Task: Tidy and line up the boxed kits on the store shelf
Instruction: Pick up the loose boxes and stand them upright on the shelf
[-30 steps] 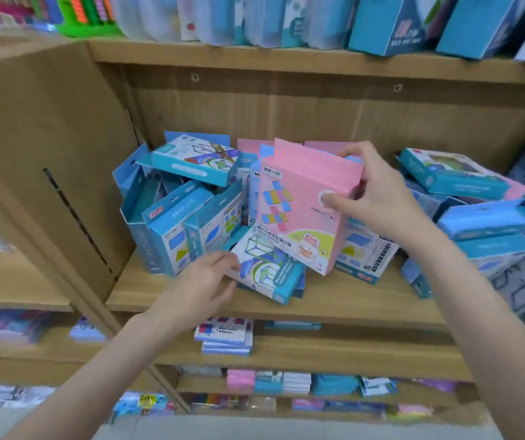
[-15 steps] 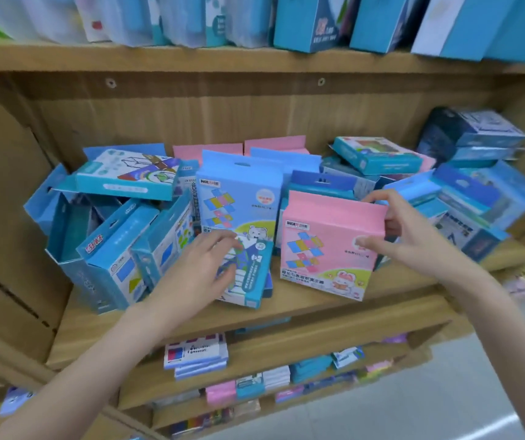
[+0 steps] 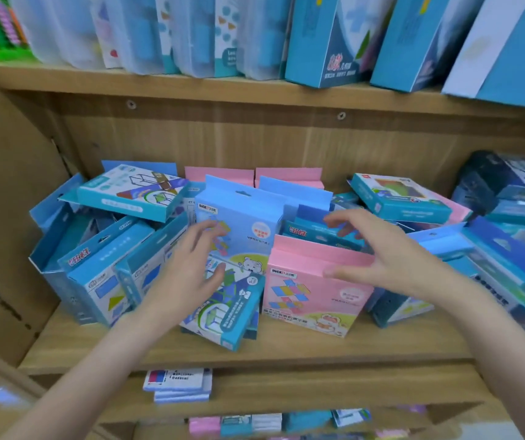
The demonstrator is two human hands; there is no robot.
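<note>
Boxed kits crowd the middle wooden shelf (image 3: pixel 286 347) in a loose heap, and both hands are in among them. A pink kit (image 3: pixel 315 293) stands upright near the front edge, directly under the right hand (image 3: pixel 391 262), whose fingers are spread and relaxed, thumb lying along the pink top flap and fingertips reaching past it toward a dark blue kit (image 3: pixel 321 233) wedged behind; it grips nothing that I can see. The left hand (image 3: pixel 188 274) is likewise spread, its palm and fingers lying over a tilted white-and-teal kit (image 3: pixel 226 315) that leans forward off the pale blue kit (image 3: pixel 242 223) standing just beyond the fingertips. To the outside of the left hand, several blue kits (image 3: pixel 102 268) slump sideways with a flat kit (image 3: pixel 130 192) balanced across their tops; beyond the right hand another flat kit (image 3: pixel 401 198) sits on an untidy pile. The risk, as I judge it, lies in those leaning stacks: nothing is held firmly, so a push on the tilted kit could slide it over the shelf lip, and shifting the pink kit sideways may take support from the boxes resting against it and set them toppling. The flat kits on top look poised to slip if the slumped boxes beneath them are straightened first.
</note>
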